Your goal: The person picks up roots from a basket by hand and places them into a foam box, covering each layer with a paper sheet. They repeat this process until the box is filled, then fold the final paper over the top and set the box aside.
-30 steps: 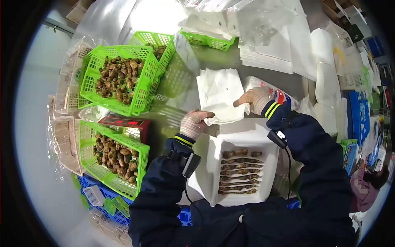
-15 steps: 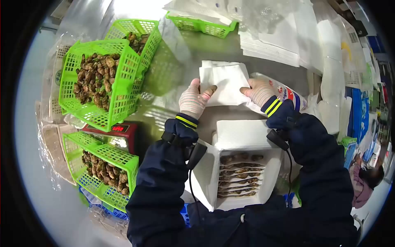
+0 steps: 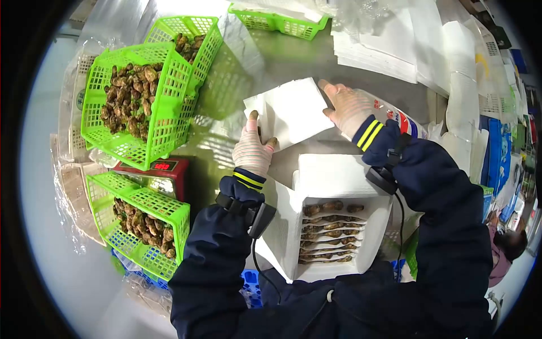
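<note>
A stack of white paper sheets (image 3: 296,113) lies tilted on the grey metal table. My left hand (image 3: 254,148), in a striped glove with bare fingertips, pinches the lower left edge of the stack. At the right edge, my right hand (image 3: 348,107) has its thumb and fingers apart, the thumb near the paper's corner. Below stands a white foam box (image 3: 372,237), holding several rows of brown mushroom-like pieces (image 3: 330,240) separated by white paper.
Green baskets (image 3: 169,107) of brown pieces stand at the left, around a red scale (image 3: 178,175). White sheets (image 3: 375,56) are piled at the back right. A printed plastic bag (image 3: 395,116) lies beside my right hand. A person (image 3: 502,248) is at the far right.
The paper stack has turned and shifted slightly left. My left hand has moved left and down with its edge. My right hand has risen, and its fingers have spread.
</note>
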Demonstrator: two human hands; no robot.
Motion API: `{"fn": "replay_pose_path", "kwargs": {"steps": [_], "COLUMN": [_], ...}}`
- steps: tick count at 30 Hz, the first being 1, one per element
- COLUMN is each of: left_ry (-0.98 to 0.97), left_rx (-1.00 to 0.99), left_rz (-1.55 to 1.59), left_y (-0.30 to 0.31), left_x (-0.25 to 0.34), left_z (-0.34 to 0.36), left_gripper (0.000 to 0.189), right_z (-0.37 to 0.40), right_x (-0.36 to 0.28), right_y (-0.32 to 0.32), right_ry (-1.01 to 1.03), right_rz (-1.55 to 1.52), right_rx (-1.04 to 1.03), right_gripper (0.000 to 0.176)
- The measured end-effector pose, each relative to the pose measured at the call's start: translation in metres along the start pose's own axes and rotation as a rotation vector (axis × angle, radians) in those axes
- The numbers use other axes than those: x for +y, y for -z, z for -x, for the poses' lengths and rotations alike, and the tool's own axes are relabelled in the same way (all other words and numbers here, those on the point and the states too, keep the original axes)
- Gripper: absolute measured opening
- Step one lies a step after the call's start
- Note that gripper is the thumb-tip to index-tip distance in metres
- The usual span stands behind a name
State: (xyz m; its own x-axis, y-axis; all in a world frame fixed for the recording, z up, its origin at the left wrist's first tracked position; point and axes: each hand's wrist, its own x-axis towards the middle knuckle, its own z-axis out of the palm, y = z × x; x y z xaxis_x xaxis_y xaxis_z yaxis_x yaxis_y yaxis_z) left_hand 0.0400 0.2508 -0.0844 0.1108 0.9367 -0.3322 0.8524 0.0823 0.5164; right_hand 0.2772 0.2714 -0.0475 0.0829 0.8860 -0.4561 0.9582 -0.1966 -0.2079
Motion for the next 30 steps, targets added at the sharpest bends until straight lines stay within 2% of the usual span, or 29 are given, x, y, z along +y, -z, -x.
{"fn": "replay_pose_path", "kwargs": {"steps": [2,3,4,6,8,10,12,13,15,16,17,18,19,21,22,23,25,26,28,29,30], "left_ry": [0.008,-0.025,-0.057,-0.111,-0.027,-0.386,-0.746,-0.785,-0.719,-0.647,-0.672,-0.666,-0.649,-0.595,-0.595,-0.440,-0.153,-0.153,-0.233,-0.241,-0.242], "left_rx": [-0.005,0.033,0.067,0.131,0.108,0.401,0.400,0.238,0.153,0.075,0.150,0.163,0.200,0.239,0.245,0.213,0.130,0.132,0.284,0.278,0.276], "left_rz": [0.086,0.115,0.144,0.089,0.189,-0.121,-0.243,-0.229,-0.233,-0.237,-0.198,-0.206,-0.166,-0.083,-0.089,-0.024,0.104,0.104,-0.047,-0.096,-0.097], "left_y": [-0.006,-0.008,-0.008,-0.008,-0.007,0.000,0.021,0.020,0.005,0.000,-0.005,-0.008,-0.009,-0.006,-0.003,-0.001,0.000,-0.002,-0.011,-0.013,-0.014], "left_x": [-0.011,-0.014,-0.013,-0.012,-0.007,-0.011,-0.001,-0.001,-0.016,-0.025,-0.034,-0.039,-0.040,-0.038,-0.035,-0.030,-0.021,-0.019,-0.022,-0.023,-0.022], "left_z": [0.007,0.007,0.009,0.011,0.013,0.015,0.026,0.029,0.026,0.022,0.018,0.017,0.016,0.012,0.010,0.009,0.004,0.004,0.004,0.003,0.002], "left_gripper": [0.081,0.082,0.082,0.084,0.085,0.081,0.074,0.063,0.059,0.055,0.043,0.043,0.038,0.025,0.025,0.023,0.020,0.020,0.020,0.025,0.025], "right_z": [0.005,0.006,0.007,0.007,0.003,0.002,0.000,-0.005,-0.006,-0.015,-0.016,-0.014,-0.002,-0.017,-0.021,-0.029,-0.039,-0.041,-0.034,-0.026,-0.023], "right_x": [0.013,0.018,0.021,0.017,0.022,0.017,0.015,0.019,0.021,0.019,0.023,0.023,0.003,0.010,0.011,0.010,0.006,0.005,-0.009,-0.013,-0.013], "right_y": [-0.011,-0.016,-0.009,-0.011,-0.022,-0.020,-0.025,-0.029,-0.029,-0.029,-0.029,-0.027,0.001,-0.008,-0.012,-0.015,-0.013,-0.013,-0.005,-0.005,-0.008], "right_ry": [0.592,0.778,0.888,0.872,0.828,0.771,0.748,0.741,0.719,0.675,0.635,0.593,0.391,0.263,0.185,0.192,0.038,0.040,-0.065,-0.011,-0.012], "right_rz": [0.059,0.048,0.058,0.287,0.234,0.344,0.342,0.247,0.036,0.071,0.024,-0.024,0.046,-0.128,-0.203,-0.204,-0.221,-0.220,-0.053,-0.008,-0.010], "right_rx": [0.383,0.439,0.211,-0.114,-0.067,-0.152,-0.122,-0.128,-0.082,-0.145,-0.135,-0.124,-0.243,-0.275,-0.272,-0.268,-0.347,-0.346,-0.305,-0.204,-0.205], "right_gripper": [0.044,0.040,0.041,0.045,0.048,0.044,0.035,0.031,0.020,0.026,0.027,0.028,0.031,0.034,0.035,0.035,0.039,0.039,0.037,0.030,0.030]}}
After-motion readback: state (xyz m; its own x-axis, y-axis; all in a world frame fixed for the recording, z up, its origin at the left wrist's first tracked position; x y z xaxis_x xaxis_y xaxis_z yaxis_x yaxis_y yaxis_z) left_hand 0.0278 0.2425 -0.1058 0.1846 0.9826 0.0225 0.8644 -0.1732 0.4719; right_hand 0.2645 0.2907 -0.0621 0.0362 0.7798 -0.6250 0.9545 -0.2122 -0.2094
